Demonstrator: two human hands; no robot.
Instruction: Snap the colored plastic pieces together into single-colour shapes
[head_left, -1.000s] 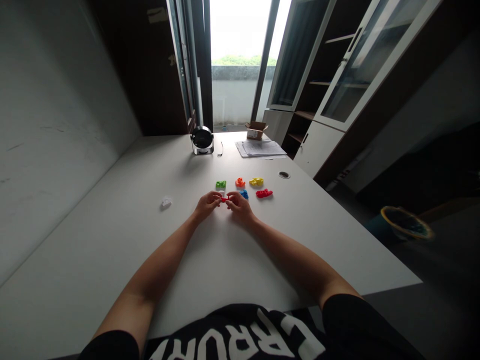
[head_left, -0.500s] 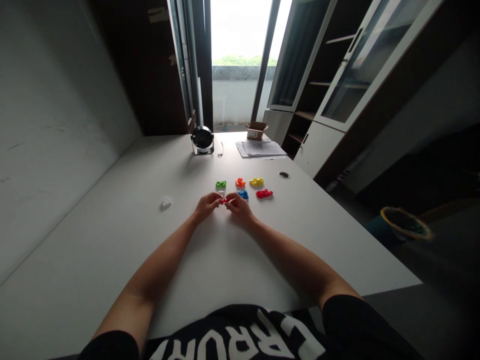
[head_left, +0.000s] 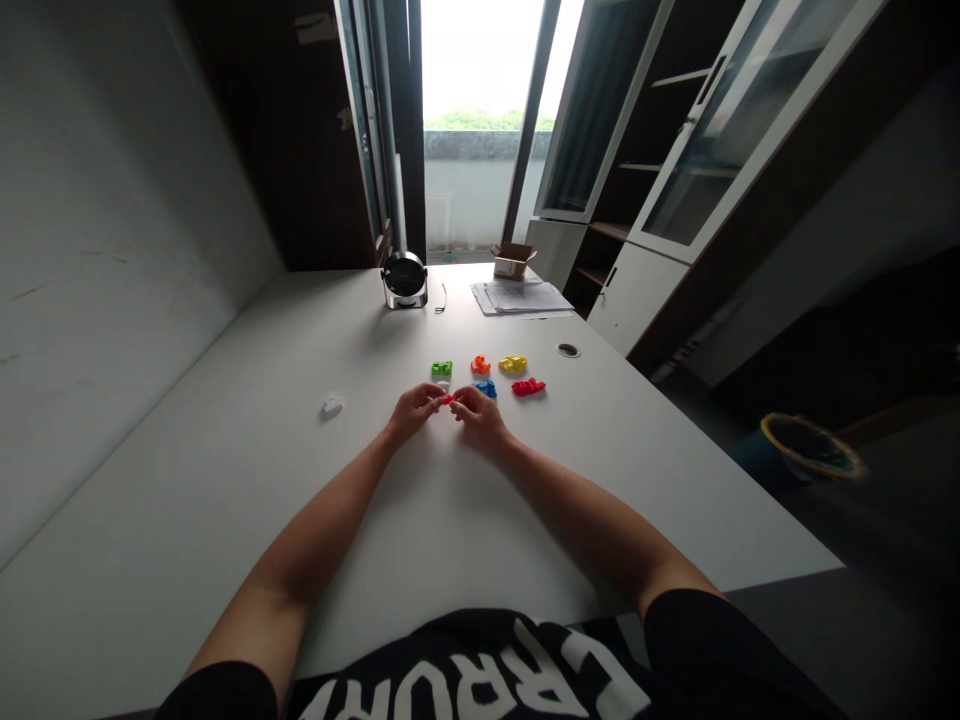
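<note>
Writing: the black shirt (head_left: 465, 665) at the bottom edge carries big white capitals, upside down in this view; an R shows clearly, though the full word is cut off. The white label on the cardboard box (head_left: 511, 268) is too small to read.

Held piece: the small red piece (head_left: 448, 399) is a glossy, chunky plastic shape, mostly hidden by fingers. It sits just above the table, between both hands, close to the blue piece.

Left hand: the left hand (head_left: 415, 412) is narrowly closed, its fingertips (head_left: 436, 394) pinching the red piece's left end.

Right hand: the right hand (head_left: 480, 417) is also narrowly closed, gripping the red piece's right end, as far as this distant view shows.

Nearby pieces: the green piece (head_left: 442, 369), orange piece (head_left: 481, 365), yellow piece (head_left: 513, 364), blue piece (head_left: 486, 389) and larger red piece (head_left: 528, 386) lie in a loose cluster just beyond the hands. A small white bit (head_left: 443, 386) lies just beyond the left fingertips. A white piece (head_left: 333, 405) lies well apart, left of the hands.

Table: the white table (head_left: 225, 500) holds everything, with a round grommet (head_left: 568, 350) right of the pieces.

Far end: a round desk fan (head_left: 404, 280) stands near the box and a stack of papers (head_left: 519, 297).
</note>
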